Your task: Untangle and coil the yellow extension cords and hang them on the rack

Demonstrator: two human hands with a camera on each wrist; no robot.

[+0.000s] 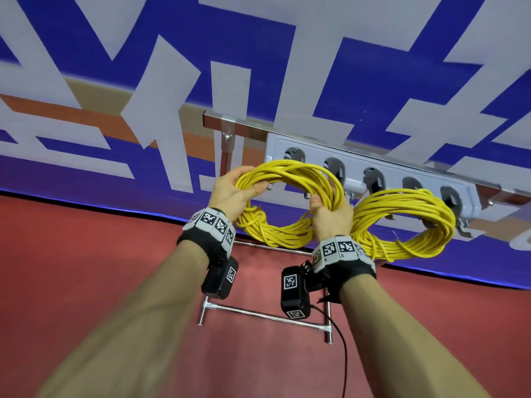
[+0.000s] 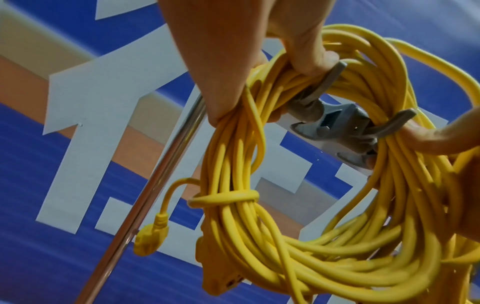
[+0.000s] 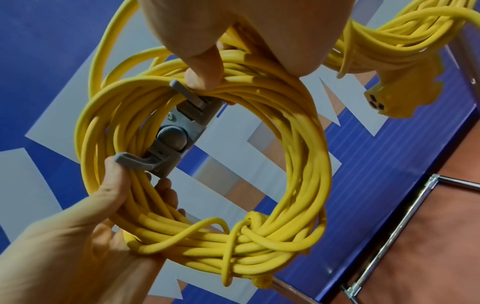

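Observation:
A coiled yellow extension cord (image 1: 275, 238) is held up against the grey hook rail (image 1: 373, 173) of the rack. My left hand (image 1: 230, 193) grips its left side and my right hand (image 1: 330, 218) grips its right side. In the wrist views the coil's (image 3: 298, 164) upper strands lie over two grey hooks (image 3: 179, 131), with fingers of both hands curled round the bundle beside them. A turn of cord binds the coil (image 2: 259, 205), and its plug (image 2: 150, 236) and socket end (image 2: 215, 273) dangle. A second yellow coil (image 1: 408, 225) hangs on the rail's right hooks.
The rail is fixed to a chrome frame (image 1: 227, 145) whose base bars (image 1: 264, 313) stand on red floor. A blue and white banner wall (image 1: 373, 67) lies close behind. A thin black cable (image 1: 342, 346) trails from my right wrist. The second coil's socket (image 3: 400, 96) hangs near my right hand.

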